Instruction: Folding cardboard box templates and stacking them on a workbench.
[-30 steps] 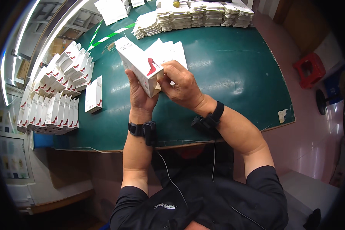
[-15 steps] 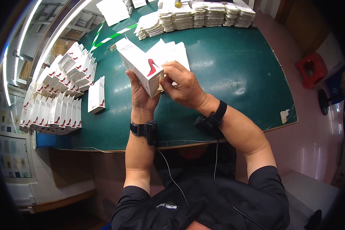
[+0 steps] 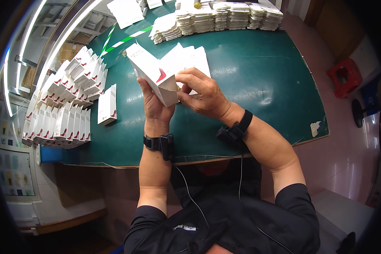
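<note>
The left fingers [image 3: 144, 86] clasp a white carton [image 3: 148, 64]; right fingers [image 3: 192, 78] touch its near end, whether pinching is unclear.

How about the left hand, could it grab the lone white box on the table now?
Probably not as things stand: the left hand is occupied, holding another white box. Otherwise the way looks free, with only green tabletop showing between the hand and the lone white box.

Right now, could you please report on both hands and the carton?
Left hand gripping white carton. Right hand at its near end. Nothing visibly blocking either.
</note>
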Available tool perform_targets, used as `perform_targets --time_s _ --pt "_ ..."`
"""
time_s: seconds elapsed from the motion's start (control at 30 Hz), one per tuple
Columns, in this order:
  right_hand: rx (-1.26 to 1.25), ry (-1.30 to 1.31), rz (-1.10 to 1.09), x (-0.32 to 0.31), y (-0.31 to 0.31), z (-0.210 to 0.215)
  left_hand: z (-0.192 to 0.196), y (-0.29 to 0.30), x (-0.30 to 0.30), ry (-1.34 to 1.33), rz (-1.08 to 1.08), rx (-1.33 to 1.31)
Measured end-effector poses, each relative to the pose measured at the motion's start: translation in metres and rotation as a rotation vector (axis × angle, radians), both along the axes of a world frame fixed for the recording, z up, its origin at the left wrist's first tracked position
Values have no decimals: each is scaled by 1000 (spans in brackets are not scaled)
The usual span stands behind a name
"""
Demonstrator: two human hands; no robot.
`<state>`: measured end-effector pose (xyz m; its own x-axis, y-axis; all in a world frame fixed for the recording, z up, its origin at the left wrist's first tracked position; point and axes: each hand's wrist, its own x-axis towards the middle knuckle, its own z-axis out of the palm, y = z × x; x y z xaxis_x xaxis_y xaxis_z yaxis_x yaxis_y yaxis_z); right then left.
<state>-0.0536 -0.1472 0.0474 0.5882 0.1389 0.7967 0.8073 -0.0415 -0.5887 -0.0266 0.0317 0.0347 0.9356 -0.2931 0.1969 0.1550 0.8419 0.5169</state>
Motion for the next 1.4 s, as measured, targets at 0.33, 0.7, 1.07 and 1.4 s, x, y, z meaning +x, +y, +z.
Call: perform_targets --time_s 0.33,0.7,1.07,1.4 --pt "-11 -22 -198 -3 3 0 2 -19 -11 17 135 132" --pt "-119 -60 -336 -6 0 0 5 -21 -12 -70 106 161" --pt "-92 -46 -186 -6 0 2 0 -12 -7 -58 71 117" --pt "-111 -70 -183 -4 -2 1 3 -13 -9 -53 121 163"
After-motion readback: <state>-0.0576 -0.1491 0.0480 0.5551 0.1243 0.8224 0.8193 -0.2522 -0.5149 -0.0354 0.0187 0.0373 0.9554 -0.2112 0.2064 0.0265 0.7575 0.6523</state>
